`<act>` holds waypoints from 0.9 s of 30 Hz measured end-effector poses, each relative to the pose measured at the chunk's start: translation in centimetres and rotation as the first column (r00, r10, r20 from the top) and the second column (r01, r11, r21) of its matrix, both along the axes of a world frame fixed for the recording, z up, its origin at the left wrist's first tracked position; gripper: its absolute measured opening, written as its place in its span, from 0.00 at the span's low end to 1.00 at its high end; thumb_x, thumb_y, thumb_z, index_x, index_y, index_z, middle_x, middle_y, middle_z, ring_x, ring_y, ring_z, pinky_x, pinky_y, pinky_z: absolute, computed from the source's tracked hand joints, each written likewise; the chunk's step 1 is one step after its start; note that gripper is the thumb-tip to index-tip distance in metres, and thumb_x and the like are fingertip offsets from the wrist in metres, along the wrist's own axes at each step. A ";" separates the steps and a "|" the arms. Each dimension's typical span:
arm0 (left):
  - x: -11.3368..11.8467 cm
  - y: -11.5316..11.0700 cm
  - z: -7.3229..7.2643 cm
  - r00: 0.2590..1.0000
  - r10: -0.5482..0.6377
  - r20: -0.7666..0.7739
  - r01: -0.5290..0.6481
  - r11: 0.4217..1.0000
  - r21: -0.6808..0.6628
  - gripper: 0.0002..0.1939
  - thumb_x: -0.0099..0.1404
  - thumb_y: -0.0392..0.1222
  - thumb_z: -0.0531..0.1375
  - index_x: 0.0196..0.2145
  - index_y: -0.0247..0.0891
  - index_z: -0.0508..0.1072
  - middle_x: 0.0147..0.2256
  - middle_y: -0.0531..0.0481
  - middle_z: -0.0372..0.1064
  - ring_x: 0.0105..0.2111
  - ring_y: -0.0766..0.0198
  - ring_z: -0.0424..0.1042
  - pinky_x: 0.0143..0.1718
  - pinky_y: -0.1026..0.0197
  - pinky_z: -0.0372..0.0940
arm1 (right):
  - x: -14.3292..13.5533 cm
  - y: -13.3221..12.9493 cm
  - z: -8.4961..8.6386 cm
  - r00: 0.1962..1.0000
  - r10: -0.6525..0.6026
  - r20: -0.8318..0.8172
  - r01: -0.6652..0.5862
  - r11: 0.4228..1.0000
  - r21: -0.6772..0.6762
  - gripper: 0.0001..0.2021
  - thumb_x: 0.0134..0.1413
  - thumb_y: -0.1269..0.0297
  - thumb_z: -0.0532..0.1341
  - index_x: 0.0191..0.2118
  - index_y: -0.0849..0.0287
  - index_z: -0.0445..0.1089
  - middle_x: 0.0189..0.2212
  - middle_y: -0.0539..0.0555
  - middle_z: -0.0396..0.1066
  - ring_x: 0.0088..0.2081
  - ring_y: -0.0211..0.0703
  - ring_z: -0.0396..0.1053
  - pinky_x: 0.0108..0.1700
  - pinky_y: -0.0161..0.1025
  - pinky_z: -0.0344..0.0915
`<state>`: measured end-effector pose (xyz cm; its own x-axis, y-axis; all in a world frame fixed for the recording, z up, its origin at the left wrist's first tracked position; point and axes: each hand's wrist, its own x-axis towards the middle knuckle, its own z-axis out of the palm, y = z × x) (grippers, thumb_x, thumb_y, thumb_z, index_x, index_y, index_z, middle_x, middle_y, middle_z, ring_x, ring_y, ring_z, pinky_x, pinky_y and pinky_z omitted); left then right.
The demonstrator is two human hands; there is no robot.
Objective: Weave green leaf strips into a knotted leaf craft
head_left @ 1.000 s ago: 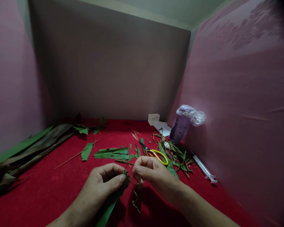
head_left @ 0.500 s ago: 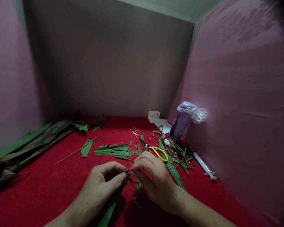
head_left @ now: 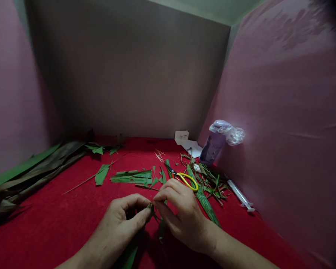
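Note:
Between the thumb and forefinger of my left hand is the knotted top end of a green leaf strip, whose flat length hangs down below the palm. My right hand is closed in a pinch right beside that end, its fingertips almost touching my left ones. What it pinches is too thin to name for sure; dark thin strands dangle between the hands. Just past my right knuckles lie scissors with yellow and red handles.
Cut leaf pieces lie ahead on the red cloth, near several toothpicks. Rightward are a heap of leaf scraps, a syringe and a purple bottle topped with clear plastic. Long dried leaves lie left.
My right fingertips have shifted slightly left and down, closer to the left fingertips. The thin loop that stood above the knotted end no longer shows.

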<state>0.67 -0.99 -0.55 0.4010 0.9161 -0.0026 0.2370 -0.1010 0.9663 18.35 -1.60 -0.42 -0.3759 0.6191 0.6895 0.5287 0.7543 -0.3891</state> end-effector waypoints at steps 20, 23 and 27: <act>0.1 -0.2 -0.1 1.000 -0.013 -0.024 0.015 0.997 0.070 0.09 0.61 0.44 0.57 0.30 0.39 0.75 0.27 0.53 0.70 0.29 0.63 0.66 0.31 0.63 0.61 | -0.1 -0.3 -0.2 0.991 -0.017 -0.131 -0.004 0.987 -0.159 0.06 0.51 0.77 0.57 0.35 0.61 0.66 0.32 0.54 0.65 0.35 0.41 0.63 0.37 0.39 0.59; 0.1 -0.3 0.0 1.000 -0.010 -0.018 0.011 0.996 0.092 0.08 0.61 0.43 0.57 0.30 0.40 0.75 0.26 0.54 0.70 0.29 0.63 0.67 0.31 0.64 0.61 | -0.2 -0.3 -0.1 0.984 -0.034 -0.176 -0.010 0.971 -0.239 0.05 0.51 0.76 0.58 0.34 0.60 0.66 0.31 0.52 0.64 0.33 0.39 0.63 0.35 0.38 0.60; 0.2 -0.4 0.3 1.000 0.003 -0.028 0.000 0.995 0.104 0.08 0.61 0.43 0.57 0.30 0.40 0.75 0.27 0.53 0.71 0.29 0.62 0.67 0.31 0.64 0.62 | -0.4 -0.2 -0.1 0.966 -0.055 -0.254 -0.048 0.922 -0.384 0.05 0.52 0.76 0.57 0.32 0.60 0.66 0.28 0.49 0.65 0.30 0.37 0.63 0.33 0.36 0.61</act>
<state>0.90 -1.37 -0.22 0.4007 0.9126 0.0815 0.2643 -0.2003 0.9434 17.92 -1.78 -0.53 -0.2164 0.8560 0.4695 0.3745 0.5169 -0.7698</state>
